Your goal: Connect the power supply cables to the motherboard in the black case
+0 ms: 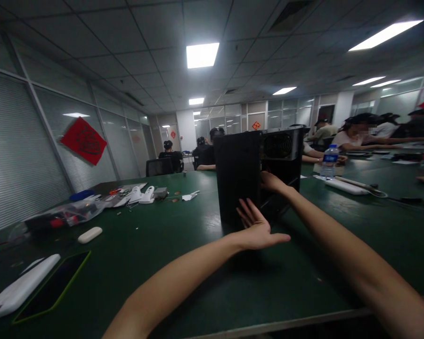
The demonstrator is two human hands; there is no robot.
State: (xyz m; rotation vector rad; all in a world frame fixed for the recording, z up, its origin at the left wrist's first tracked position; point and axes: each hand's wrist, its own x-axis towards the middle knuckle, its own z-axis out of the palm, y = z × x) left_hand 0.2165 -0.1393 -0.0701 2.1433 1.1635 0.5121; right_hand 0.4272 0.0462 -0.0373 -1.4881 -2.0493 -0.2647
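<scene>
A black computer case [237,169] stands upright on the green table. Its right side is open, and a round fan grille [278,145] shows at the top of that opening. My left hand [256,230] is open at the lower part of the near panel, fingers spread upward and thumb out to the right. The fingers seem to rest against the panel. My right hand [273,182] reaches into the open side. The case's edge and the dark inside hide its fingertips, so whether it grips anything is unclear.
To the left on the green table [183,268] lie a phone [54,287], a white device [24,285], a small white case [90,235] and a plastic bag [60,219]. A water bottle [329,162] stands at right. Several people sit farther back.
</scene>
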